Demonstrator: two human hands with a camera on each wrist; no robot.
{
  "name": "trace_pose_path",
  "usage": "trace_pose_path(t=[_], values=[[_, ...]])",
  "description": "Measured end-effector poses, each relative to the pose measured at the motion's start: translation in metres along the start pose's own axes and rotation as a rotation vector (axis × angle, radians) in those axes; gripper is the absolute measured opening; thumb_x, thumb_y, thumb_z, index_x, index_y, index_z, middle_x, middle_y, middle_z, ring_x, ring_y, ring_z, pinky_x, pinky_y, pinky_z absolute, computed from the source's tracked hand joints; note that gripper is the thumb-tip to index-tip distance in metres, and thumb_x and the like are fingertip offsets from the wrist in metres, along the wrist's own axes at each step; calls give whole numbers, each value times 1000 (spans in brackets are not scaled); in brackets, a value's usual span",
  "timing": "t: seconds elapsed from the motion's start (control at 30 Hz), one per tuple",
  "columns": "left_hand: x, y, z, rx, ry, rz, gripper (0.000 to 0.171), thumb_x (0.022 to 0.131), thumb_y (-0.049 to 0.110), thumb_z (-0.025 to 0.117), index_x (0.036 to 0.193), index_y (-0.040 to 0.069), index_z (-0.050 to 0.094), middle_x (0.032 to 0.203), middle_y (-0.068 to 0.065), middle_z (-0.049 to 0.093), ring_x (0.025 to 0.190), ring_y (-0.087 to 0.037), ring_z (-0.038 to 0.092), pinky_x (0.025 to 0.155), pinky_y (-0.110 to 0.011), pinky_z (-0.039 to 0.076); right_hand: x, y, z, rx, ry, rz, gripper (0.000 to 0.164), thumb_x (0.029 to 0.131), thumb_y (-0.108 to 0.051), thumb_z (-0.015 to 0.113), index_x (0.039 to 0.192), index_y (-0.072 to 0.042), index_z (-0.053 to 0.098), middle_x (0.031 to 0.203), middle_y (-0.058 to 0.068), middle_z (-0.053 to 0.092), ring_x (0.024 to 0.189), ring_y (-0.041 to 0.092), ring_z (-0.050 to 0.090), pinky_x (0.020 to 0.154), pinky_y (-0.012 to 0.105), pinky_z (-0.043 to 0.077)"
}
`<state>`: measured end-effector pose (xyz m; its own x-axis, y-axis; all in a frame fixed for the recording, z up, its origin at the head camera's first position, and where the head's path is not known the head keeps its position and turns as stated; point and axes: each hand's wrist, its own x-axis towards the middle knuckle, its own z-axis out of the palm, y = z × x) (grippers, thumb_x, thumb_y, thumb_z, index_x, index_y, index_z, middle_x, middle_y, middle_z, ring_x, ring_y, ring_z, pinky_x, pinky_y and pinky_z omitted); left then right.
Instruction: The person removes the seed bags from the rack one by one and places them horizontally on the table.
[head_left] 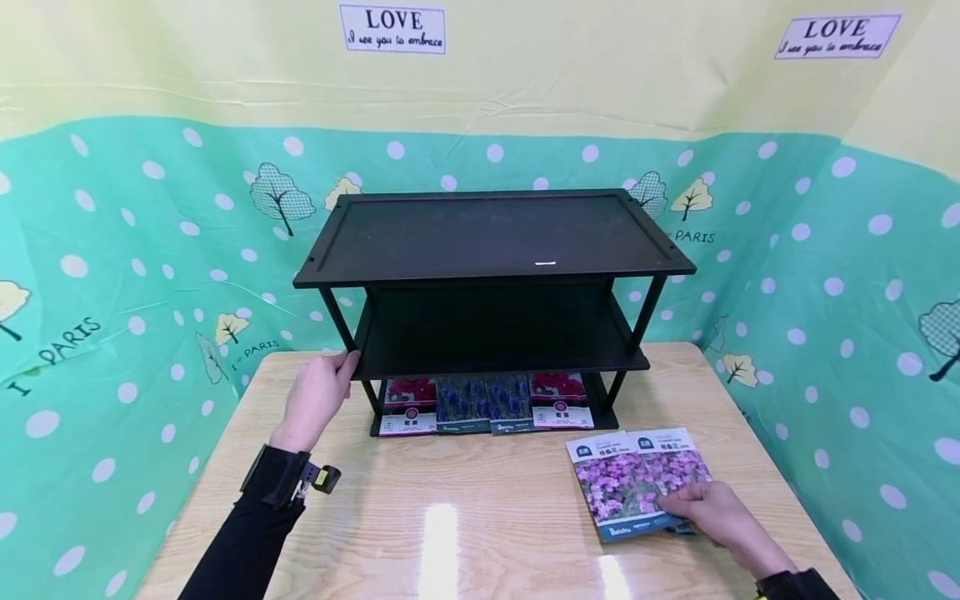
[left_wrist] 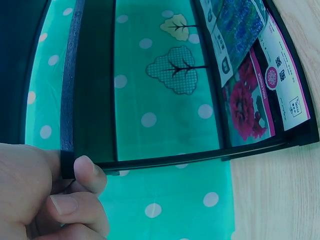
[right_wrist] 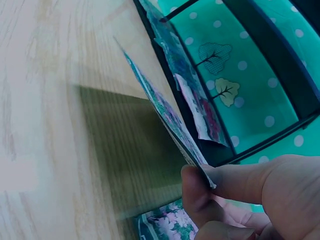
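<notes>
A black three-tier rack (head_left: 495, 237) stands at the back of the table. My left hand (head_left: 317, 398) grips the front left corner of its middle shelf (head_left: 495, 337), thumb and fingers around the edge (left_wrist: 67, 100). At the front right, my right hand (head_left: 716, 518) pinches the lower right corner of a seed packet with pink-purple flowers (head_left: 611, 483). In the right wrist view this packet (right_wrist: 165, 110) is tilted and raised, casting a shadow on the wood. A second similar packet (head_left: 675, 462) lies on the table, partly hidden by the held one and my hand.
On the rack's bottom shelf, several seed packets stand in a row: red-flowered ones (head_left: 410, 408) at the ends, blue-flowered ones (head_left: 462, 404) between. The wooden table (head_left: 360, 517) spreads out in front. A green dotted cloth (head_left: 165, 292) hangs around the back and sides.
</notes>
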<state>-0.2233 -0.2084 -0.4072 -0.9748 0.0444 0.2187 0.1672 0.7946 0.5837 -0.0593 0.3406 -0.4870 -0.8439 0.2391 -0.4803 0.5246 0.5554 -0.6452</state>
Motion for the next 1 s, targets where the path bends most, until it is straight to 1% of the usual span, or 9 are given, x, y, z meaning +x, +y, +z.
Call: trace_pose_path(t=[0.1,0.2,0.33,0.43,0.6,0.7,0.77,0.83,1.0], values=[[0,0,1,0,3,9,44,112,33,44,92,4,71,61,-4,56,46,-18,43,43,-30,31,2,3,3,-26,5,6,23,91,-29,76,89,-6,74,67,-2,50,53,12,39,50,25,32],[0,0,2,2,3,14,44,112,31,44,87,5,70,60,-4,56,45,-18,41,42,-29,31,3,5,6,-38,11,10,23,90,-30,76,89,-7,75,69,-2,50,53,11,38,50,25,31],[0,0,2,4,3,16,43,112,31,45,86,6,69,60,-3,56,45,-18,41,42,-29,30,4,6,8,-43,13,6,21,90,-29,77,86,-8,74,60,-6,44,48,9,34,47,23,29],[0,-1,2,2,0,13,43,112,31,44,90,5,71,60,-4,56,45,-19,40,42,-29,30,5,5,9,-57,14,1,22,90,-28,77,82,-8,72,58,-7,41,51,10,36,49,23,29],[1,-1,1,11,7,18,43,112,32,43,91,6,70,61,-3,56,45,-18,40,42,-30,30,8,-1,9,-114,29,-59,24,91,-28,77,80,-6,72,72,-2,57,68,16,47,59,27,34],[1,-1,1,19,15,28,45,112,33,43,83,8,67,60,-3,57,45,-18,40,43,-31,31,9,-2,8,-166,53,-118,25,91,-27,78,82,-4,74,80,1,65,75,18,52,63,28,39],[1,-1,2,24,22,32,47,112,33,43,77,10,64,60,-3,58,45,-18,41,44,-31,31,10,-2,8,-200,66,-144,27,91,-29,78,83,-3,73,82,2,66,76,19,54,65,30,41],[2,-1,2,25,26,35,48,112,33,43,73,11,61,59,-2,58,45,-18,41,44,-31,31,10,-3,8,-222,73,-148,28,91,-30,78,82,-4,73,80,2,66,75,18,54,65,31,42],[1,-1,1,20,25,36,49,112,34,43,74,11,63,59,-2,58,44,-18,40,42,-31,31,10,-3,8,-242,70,-115,41,90,-32,78,61,-12,58,58,-5,49,58,13,45,56,25,35]])
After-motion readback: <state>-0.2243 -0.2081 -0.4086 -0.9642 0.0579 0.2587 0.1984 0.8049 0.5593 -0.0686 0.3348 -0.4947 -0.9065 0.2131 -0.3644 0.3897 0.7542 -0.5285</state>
